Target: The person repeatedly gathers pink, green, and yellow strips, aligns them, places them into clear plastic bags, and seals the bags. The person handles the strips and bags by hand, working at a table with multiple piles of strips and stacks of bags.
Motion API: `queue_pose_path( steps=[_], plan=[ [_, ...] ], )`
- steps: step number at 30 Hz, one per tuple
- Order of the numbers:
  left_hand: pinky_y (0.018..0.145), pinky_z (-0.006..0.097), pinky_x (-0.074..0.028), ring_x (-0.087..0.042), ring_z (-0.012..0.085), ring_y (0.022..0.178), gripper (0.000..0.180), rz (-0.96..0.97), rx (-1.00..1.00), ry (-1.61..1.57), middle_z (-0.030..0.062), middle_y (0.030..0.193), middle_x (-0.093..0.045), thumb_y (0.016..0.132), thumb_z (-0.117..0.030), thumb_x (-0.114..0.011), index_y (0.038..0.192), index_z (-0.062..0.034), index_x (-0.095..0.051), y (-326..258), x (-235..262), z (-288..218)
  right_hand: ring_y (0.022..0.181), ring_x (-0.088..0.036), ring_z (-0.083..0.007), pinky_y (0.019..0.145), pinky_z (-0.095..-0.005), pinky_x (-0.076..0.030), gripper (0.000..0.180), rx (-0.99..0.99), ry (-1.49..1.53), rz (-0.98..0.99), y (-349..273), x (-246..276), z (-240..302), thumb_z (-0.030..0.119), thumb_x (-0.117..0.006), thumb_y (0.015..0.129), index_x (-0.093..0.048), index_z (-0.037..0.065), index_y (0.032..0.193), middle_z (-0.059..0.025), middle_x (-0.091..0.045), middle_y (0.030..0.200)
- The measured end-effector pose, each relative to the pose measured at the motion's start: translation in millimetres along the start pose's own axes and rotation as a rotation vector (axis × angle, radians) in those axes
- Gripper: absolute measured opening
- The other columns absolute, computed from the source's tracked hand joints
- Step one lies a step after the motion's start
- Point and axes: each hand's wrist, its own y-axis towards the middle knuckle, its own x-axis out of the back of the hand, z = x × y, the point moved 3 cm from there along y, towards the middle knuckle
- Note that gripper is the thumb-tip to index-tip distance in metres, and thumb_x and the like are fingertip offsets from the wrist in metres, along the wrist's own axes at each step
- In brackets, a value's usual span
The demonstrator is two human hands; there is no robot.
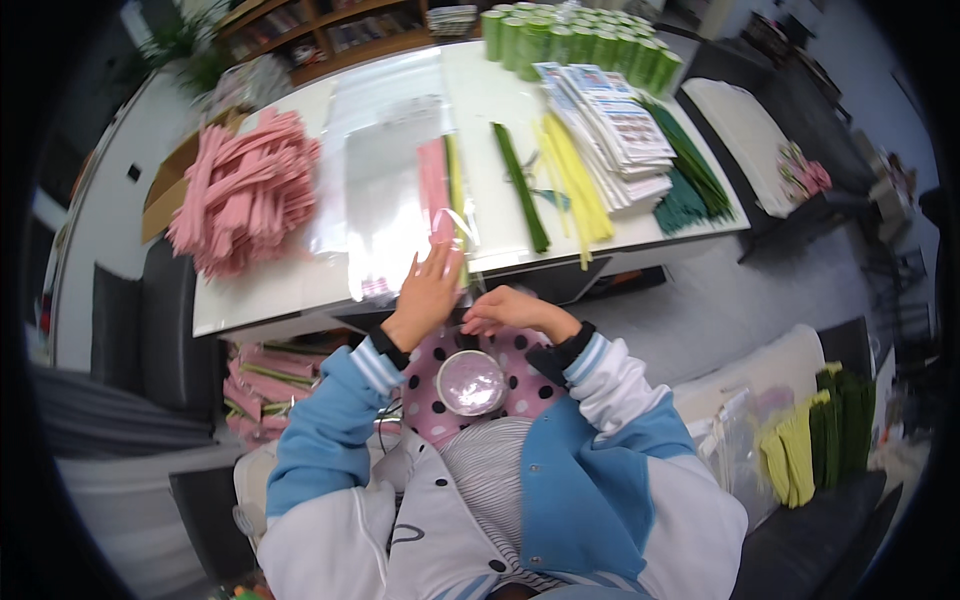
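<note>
My left hand [428, 292] lies flat, fingers spread, on the near end of a clear plastic bag [400, 200] on the white table [270, 290]. Inside the bag lie a pink strip [433, 185] and a thin yellow-green strip [455, 180]. My right hand [497, 310] is curled at the table's front edge, fingertips pinched near the bag's open end; what it pinches is too small to tell. A round roll of clear tape [471, 382] rests on my lap on polka-dot fabric.
A heap of pink strips [245, 190] sits at the left. A dark green strip [521, 187], yellow strips [575, 185], stacked printed cards [612, 125], dark green strips [690, 170] and green rolls [580, 40] lie to the right. More bundles sit beside me [815, 440].
</note>
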Motion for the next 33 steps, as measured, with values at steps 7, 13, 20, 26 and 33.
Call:
queue_pose_path(
  steps=[7, 13, 20, 26, 33],
  plan=[
    [0.105, 0.051, -0.028, -0.028, 0.0377, 0.133, 0.071, 0.097, 0.010, 0.024, 0.0239, 0.142, -0.029, 0.081, -0.031, -0.062, 0.138, -0.0018, -0.032, 4, -3, -9, 0.072, -0.064, -0.0129, 0.064, -0.0258, -0.050, 0.026, 0.225, -0.459, -0.330, -58, 20, 27, 0.020, -0.052, 0.092, -0.064, -0.001, 0.099, -0.0074, -0.070, 0.085],
    [0.104, 0.053, -0.027, -0.023, 0.0417, 0.134, 0.081, 0.158, 0.044, -0.031, 0.0270, 0.143, -0.024, 0.080, -0.039, -0.064, 0.139, 0.0011, -0.026, 6, -2, -17, 0.068, -0.065, -0.0251, 0.062, -0.0319, -0.050, 0.020, 0.290, -0.398, -1.415, -170, 150, 21, 0.018, -0.060, 0.084, -0.065, 0.001, 0.092, -0.0104, -0.068, 0.078],
    [0.102, 0.058, -0.025, -0.019, 0.0418, 0.135, 0.082, 0.128, 0.154, -0.015, 0.0274, 0.144, -0.022, 0.080, -0.039, -0.064, 0.139, 0.0021, -0.026, 9, -8, -25, 0.082, -0.061, -0.0306, 0.073, -0.0413, -0.048, 0.020, -0.017, -1.054, -1.835, -178, 241, -3, 0.025, -0.068, 0.077, -0.068, 0.007, 0.087, -0.0088, -0.064, 0.089],
    [0.104, 0.059, -0.022, -0.016, 0.0402, 0.137, 0.084, 0.237, 0.199, -0.142, 0.0253, 0.145, -0.021, 0.075, -0.039, -0.069, 0.140, -0.0054, -0.029, 11, 13, -21, 0.084, -0.063, -0.0337, 0.072, -0.0432, -0.049, 0.016, -0.349, -1.061, -1.594, -173, 280, 0, 0.022, -0.067, 0.077, -0.066, 0.007, 0.082, -0.0116, -0.065, 0.090],
    [0.106, 0.058, -0.018, -0.015, 0.0388, 0.138, 0.090, 0.319, 0.005, -0.402, 0.0243, 0.147, -0.019, 0.063, -0.038, -0.079, 0.138, -0.0114, -0.036, -7, 77, -12, 0.062, -0.063, -0.0279, 0.059, -0.0386, -0.050, 0.017, -0.133, -0.984, -1.603, -228, 269, -22, 0.019, -0.061, 0.080, -0.063, 0.003, 0.074, -0.0121, -0.065, 0.067]
  ],
)
